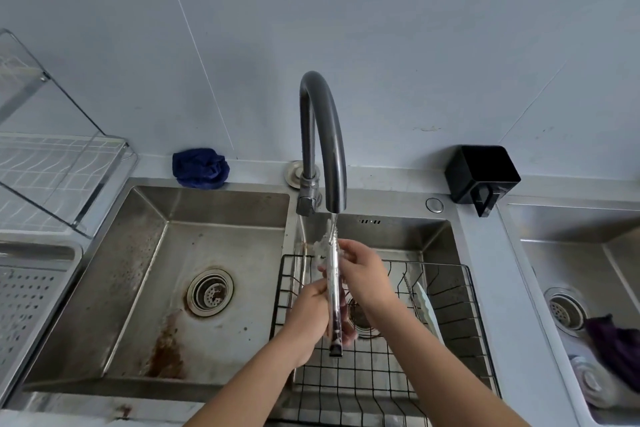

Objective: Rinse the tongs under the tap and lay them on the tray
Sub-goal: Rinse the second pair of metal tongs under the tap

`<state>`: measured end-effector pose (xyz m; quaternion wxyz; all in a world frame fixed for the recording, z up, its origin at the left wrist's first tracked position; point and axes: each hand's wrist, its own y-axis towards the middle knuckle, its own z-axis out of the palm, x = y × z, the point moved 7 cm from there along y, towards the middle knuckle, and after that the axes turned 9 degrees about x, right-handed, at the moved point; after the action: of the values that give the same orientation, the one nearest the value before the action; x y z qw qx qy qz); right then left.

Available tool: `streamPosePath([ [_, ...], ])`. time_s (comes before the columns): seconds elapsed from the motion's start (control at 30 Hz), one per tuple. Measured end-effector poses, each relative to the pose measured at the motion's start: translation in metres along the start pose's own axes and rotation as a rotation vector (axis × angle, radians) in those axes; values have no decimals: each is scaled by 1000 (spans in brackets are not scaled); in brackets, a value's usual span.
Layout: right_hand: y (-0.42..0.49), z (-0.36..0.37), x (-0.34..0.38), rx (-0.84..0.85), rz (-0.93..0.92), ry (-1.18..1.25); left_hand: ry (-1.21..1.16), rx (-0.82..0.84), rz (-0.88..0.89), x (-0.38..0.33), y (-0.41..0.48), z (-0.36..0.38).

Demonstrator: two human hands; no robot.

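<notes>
Held up under the tap: shiny metal tongs, standing almost straight up and down over the right-hand sink. Top end right in the thin stream of water, splashing white there. Bottom end hanging free above the black wire basket sitting in that sink.

Left hand low on the tongs, fingers curled tight round the lower half. Right hand higher up, fingers pinched on the wet top part, just under the water. Both hands closed on the tongs, none open.

In the basket, a white plate standing on its edge, off to the right of the hands, not touching them.

To the left, a second sink, with brown rusty marks on the bottom near the drain.

Far left on the desk, a grey tray with little holes, well apart from the tongs. Behind it, a clear dish rack.

By the wall, a blue cloth left of the tap and a black box right of it. At the far right, a third sink with a purple cloth in it.
</notes>
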<state>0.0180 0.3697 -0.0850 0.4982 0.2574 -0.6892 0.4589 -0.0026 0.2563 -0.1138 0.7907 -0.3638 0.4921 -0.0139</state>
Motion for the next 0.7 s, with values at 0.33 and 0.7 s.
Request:
streamPosePath([
  [0.33,17,19,-3,42,48,226,-371,63,-13,13,-10,-16],
  [0.7,21,24,-5,25,123,197,-409,163,-23,23,-16,-24],
])
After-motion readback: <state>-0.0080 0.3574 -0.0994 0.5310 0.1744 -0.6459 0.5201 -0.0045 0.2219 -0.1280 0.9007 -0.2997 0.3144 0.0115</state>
